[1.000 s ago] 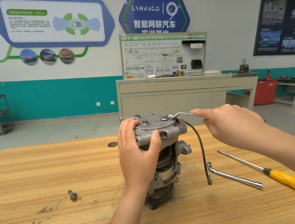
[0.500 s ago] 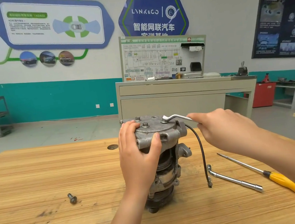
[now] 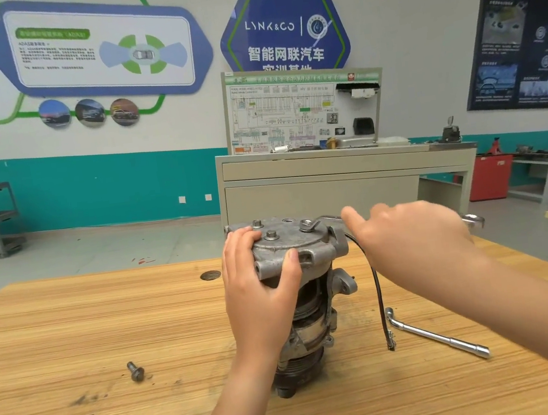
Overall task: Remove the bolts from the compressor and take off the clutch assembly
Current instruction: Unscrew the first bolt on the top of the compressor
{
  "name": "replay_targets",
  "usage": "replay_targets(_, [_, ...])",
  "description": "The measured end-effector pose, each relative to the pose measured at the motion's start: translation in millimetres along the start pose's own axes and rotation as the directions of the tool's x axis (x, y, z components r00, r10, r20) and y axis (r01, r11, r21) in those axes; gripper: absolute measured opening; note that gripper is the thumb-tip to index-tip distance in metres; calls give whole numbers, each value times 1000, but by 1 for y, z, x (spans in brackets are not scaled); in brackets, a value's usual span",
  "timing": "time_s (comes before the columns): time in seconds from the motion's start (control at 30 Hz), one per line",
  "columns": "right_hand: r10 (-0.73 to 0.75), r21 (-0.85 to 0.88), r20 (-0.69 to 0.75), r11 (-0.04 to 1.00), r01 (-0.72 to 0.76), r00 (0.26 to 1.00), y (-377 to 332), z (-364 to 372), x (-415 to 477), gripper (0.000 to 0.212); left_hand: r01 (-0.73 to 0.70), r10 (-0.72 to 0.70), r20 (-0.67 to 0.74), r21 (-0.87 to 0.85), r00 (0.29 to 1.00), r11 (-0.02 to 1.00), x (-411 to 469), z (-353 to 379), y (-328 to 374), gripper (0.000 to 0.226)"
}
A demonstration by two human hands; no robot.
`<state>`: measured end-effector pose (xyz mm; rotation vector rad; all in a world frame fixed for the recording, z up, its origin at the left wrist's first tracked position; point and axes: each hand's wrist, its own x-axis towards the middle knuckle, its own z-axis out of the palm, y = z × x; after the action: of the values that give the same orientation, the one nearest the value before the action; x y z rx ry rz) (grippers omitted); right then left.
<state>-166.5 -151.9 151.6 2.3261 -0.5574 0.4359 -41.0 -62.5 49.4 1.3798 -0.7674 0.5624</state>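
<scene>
compressor (image 3: 291,245): standing upright on desk (image 3: 74,335), left hand (image 3: 259,295) clamping its top casting, likely steadying it against torque. right hand (image 3: 415,241) lying over wrench (image 3: 473,219) seated on a bolt (image 3: 304,227); grip blurred, cannot tell.

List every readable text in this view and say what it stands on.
"LYNK&CO": blue hexagonal wall sign.
"智能网联汽车": same sign, second line; the line below is cut off by the diagram board.
"ADAS": white wall panel; its other text is blurred.
Too small to read: dark poster, diagram board print.
No readable marking: compressor, wrench.
</scene>
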Motion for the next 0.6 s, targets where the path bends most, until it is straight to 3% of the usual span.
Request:
replay_targets(0.07, [36,126,-297,992,1,954,11,29,0,25,5,-5,10,4,1000,1000,0,0,0,46])
replay_targets(0.1, [41,215,-370,976,43,928,17,44,3,20,4,-4,13,5,1000,1000,0,0,0,45])
replay_targets(0.2, [82,435,-306,898,62,949,22,70,40,29,1,-1,6,4,1000,1000,1,0,-1,45])
replay_targets(0.27, [8,411,-304,903,124,953,16,78,80,35,-12,12,2,15,1000,1000,2,0,-1,45])
replay_targets(0.33, [-183,360,-312,885,294,932,4,71,116,36,-18,18,1,25,1000,1000,3,-1,-1,45])
replay_targets(0.43, [-488,192,-338,802,566,805,-6,53,149,35,-21,20,8,34,1000,999,3,-3,-1,45])
replay_targets(0.5, [-565,67,-381,772,632,732,0,49,150,34,-19,19,14,35,1000,999,3,-4,0,46])
replay_targets(0.53, [-495,103,-475,790,604,728,5,50,147,34,-15,14,15,26,1000,1000,2,-4,0,45])
replay_targets(0.6, [-99,393,-603,827,402,792,20,49,137,33,-2,2,11,8,1000,1000,1,-3,0,46])
